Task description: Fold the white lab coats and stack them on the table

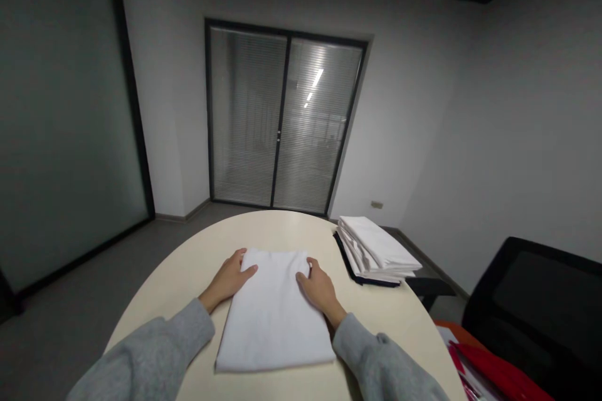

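Note:
A folded white cloth lies flat on the cream round table in front of me. My left hand rests on the cloth's far left corner, fingers stretched flat. My right hand lies on its far right edge, fingers also laid flat along the cloth. Both arms wear grey sleeves. Neither hand grips the cloth; both press on it from above.
A stack of folded white cloths sits on a dark board at the table's right rim. A black chair stands to the right, with red folders below it. Closed blinds cover a glass door ahead.

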